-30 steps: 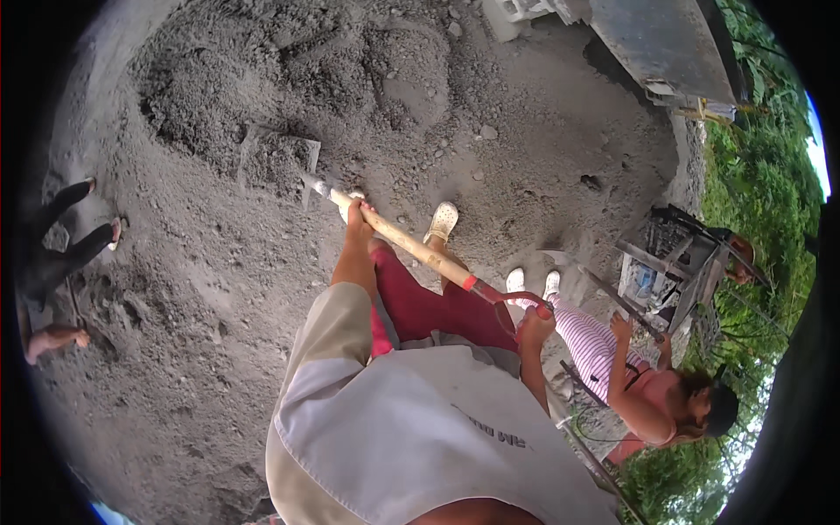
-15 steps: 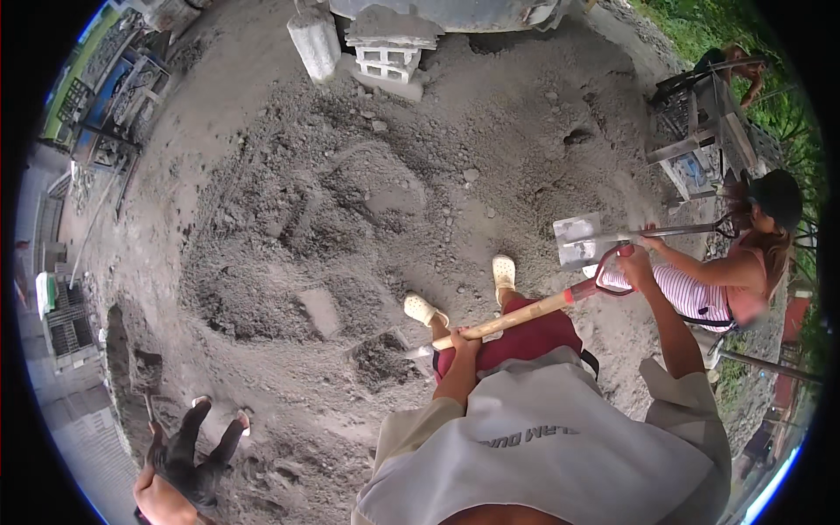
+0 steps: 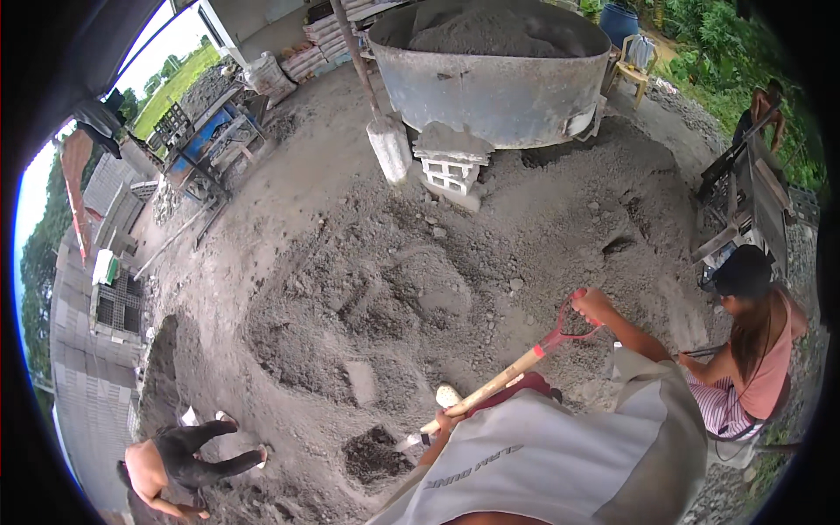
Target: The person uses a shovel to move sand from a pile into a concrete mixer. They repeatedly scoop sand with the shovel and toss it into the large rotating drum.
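Observation:
A shovel [image 3: 490, 389] with a wooden shaft and a red D-shaped grip slants across my front. High on it, my right hand [image 3: 595, 305] is closed round the red grip. My left hand [image 3: 448, 422] wraps the lower shaft near its metal socket, partly hidden by the shaft and my shirt. The blade lies low over the ground, covered by a heap of dark, damp grit [image 3: 376, 457]. Ahead spreads a broad grey pile of sandy mix [image 3: 385, 302] with a smooth pale patch [image 3: 360, 382] beside the blade.
A large round metal tub [image 3: 494, 92] full of grey material stands ahead, with hollow blocks [image 3: 451, 173] and a white post base [image 3: 388, 150] before it. One person [image 3: 179, 459] bends at lower left; another [image 3: 752, 341] sits close on my right. A third [image 3: 766, 118] is farther off.
My view has tilted up, bringing the whole tub into sight. Both hands keep their hold on the shovel. The person at left bends lower; the one at right has turned and their shovel blade is out of sight.

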A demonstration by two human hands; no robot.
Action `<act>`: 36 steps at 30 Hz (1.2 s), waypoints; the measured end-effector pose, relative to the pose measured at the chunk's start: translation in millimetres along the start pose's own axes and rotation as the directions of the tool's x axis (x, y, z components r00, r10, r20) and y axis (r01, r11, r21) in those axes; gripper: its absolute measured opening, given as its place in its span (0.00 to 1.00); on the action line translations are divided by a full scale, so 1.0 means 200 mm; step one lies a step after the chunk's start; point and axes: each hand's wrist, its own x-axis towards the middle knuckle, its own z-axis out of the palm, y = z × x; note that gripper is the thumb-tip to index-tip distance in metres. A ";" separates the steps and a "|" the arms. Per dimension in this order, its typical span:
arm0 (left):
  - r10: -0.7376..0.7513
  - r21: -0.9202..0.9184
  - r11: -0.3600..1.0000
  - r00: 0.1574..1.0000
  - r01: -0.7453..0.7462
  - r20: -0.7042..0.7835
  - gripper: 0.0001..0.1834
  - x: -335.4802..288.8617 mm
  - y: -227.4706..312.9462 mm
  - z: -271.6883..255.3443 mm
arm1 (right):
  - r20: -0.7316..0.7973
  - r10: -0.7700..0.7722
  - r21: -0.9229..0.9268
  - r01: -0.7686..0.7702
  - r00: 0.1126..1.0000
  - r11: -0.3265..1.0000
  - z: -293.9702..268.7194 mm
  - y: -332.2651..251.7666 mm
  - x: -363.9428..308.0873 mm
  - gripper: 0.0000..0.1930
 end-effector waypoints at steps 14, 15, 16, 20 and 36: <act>-0.200 0.115 0.974 0.979 0.195 0.036 0.11 0.09 -0.23 0.30 | -0.141 0.222 0.132 -0.204 0.965 0.970 -0.36 0.39 0.02 0.10; -0.182 0.137 0.975 0.982 0.174 0.052 0.11 0.09 -0.23 0.35 | -0.160 0.229 0.164 -0.203 0.960 0.965 -0.40 0.43 0.05 0.10; -0.168 0.197 0.969 0.983 0.152 0.070 0.11 0.10 -0.23 0.39 | -0.149 0.263 0.123 -0.246 0.953 0.961 -0.42 0.50 0.08 0.10; -0.283 0.094 0.958 0.947 0.271 0.152 0.12 0.13 -0.19 0.68 | -0.090 0.391 0.419 -0.321 0.916 0.849 -0.50 0.77 0.12 0.07; 0.310 0.766 0.506 0.913 -0.396 0.267 0.13 -0.49 0.98 3.23 | 0.327 0.393 0.933 -0.227 0.859 -0.278 0.48 0.58 0.45 0.05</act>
